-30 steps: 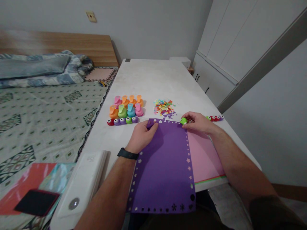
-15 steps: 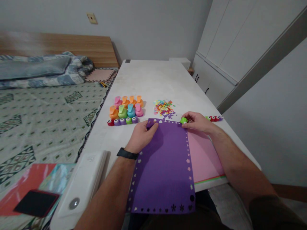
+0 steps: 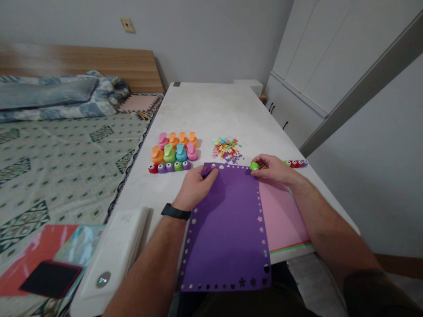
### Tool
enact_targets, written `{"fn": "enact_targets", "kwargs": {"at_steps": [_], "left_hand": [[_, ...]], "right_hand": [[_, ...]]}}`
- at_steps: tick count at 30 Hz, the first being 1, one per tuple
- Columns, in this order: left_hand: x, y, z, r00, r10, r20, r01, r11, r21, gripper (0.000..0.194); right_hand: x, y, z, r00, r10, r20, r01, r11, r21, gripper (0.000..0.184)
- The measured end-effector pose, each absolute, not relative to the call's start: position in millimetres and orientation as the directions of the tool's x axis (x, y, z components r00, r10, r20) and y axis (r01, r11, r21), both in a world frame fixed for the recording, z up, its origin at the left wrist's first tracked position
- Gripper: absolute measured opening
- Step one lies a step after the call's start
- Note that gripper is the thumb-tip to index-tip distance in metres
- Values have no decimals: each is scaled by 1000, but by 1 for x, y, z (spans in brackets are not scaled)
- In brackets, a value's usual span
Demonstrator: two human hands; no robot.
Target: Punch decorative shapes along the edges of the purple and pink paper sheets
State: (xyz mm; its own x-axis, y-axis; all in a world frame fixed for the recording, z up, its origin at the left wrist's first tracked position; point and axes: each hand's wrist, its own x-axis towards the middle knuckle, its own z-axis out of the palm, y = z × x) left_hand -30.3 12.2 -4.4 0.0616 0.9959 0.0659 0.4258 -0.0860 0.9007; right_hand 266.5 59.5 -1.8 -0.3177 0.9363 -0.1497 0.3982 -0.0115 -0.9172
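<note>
Purple card sheet [image 3: 224,233] lies flat on the white surface [image 3: 211,110] in the head view, its edges bordered with small punched hearts, stars and flowers. Left hand [image 3: 194,188]: open, fingers flat on the sheet's far left corner, holding nothing. Right hand [image 3: 273,169]: fingers curled, pinching a small green craft punch [image 3: 254,166] at the sheet's far right edge; I cannot tell whether the paper sits inside its slot. Beyond the sheet's far edge lie a block of larger coloured craft punches [image 3: 173,147], a row of small round punches [image 3: 168,166] and a scatter of paper cut-outs [image 3: 226,149]. Pink card [image 3: 282,215] shows beneath the sheet's right side. A white box [image 3: 112,251] stands left of the sheet, and further left I see a patterned bed [image 3: 66,167].
</note>
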Motion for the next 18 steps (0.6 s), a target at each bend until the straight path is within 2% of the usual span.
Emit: {"fn": "enact_targets", "kwargs": {"at_steps": [18], "left_hand": [[-31, 12, -1, 47, 996, 72, 422, -85, 903, 37]], "right_hand": [[263, 55, 1, -410, 897, -165, 333, -21, -943, 36]]}}
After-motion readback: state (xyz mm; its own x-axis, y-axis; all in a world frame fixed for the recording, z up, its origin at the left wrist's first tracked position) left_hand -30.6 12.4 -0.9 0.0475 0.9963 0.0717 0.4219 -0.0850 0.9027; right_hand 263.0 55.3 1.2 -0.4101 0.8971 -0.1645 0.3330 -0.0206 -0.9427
